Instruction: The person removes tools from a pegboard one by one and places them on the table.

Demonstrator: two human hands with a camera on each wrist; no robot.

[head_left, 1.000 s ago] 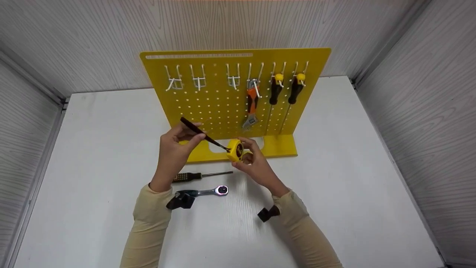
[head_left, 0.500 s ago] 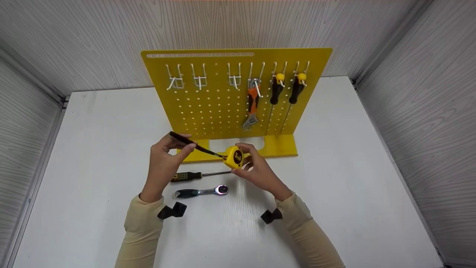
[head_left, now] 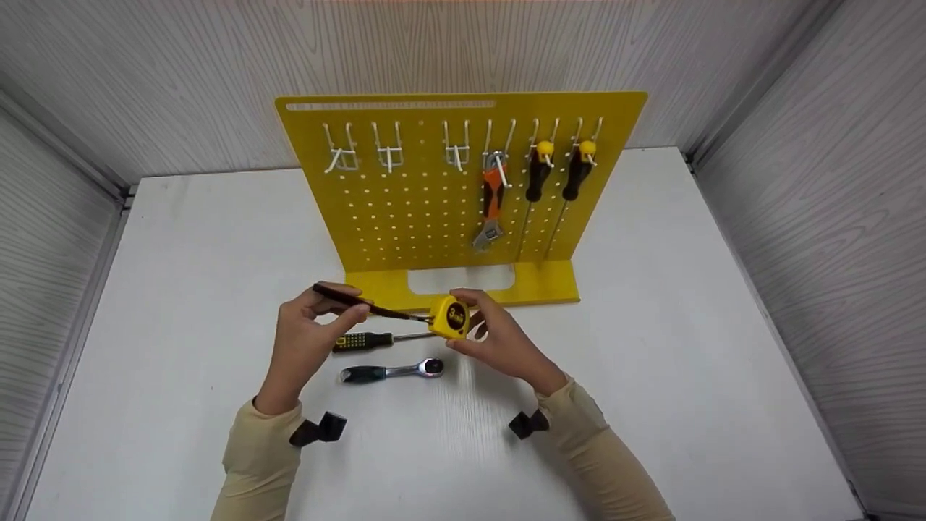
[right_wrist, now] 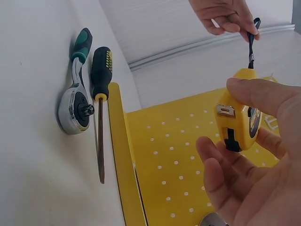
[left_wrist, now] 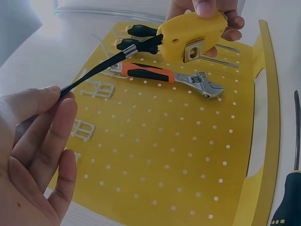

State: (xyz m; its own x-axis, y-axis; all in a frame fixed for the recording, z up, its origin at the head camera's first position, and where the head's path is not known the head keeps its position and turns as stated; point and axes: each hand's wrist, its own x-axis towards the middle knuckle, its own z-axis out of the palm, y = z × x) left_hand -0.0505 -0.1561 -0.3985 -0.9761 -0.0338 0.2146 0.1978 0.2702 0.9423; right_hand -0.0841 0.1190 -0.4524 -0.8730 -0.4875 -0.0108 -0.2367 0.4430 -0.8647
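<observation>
A yellow tape measure (head_left: 449, 318) with a black label is held by my right hand (head_left: 503, 336), thumb on one side and fingers on the other. Its black wrist strap (left_wrist: 101, 66) stretches out to my left hand (head_left: 307, 336), which pinches the strap's far end between thumb and fingers. In the right wrist view the metal hook (right_wrist: 225, 110) of the tape measure shows at its mouth. Both hands are in front of the pegboard's base, above a screwdriver (head_left: 369, 341) and a ratchet wrench (head_left: 394, 370) lying on the table.
A yellow pegboard (head_left: 405, 210) stands at the back. An adjustable wrench (head_left: 493, 199) and two screwdrivers, one at the far right (head_left: 576, 174), hang from its right hooks. Three left hooks, including the leftmost hook (head_left: 340, 158), carry nothing. White panels enclose the table (head_left: 687, 362).
Both hands have come down and nearer to me with the tape measure and strap, the left hand also moving left. The label has turned more toward the head camera.
</observation>
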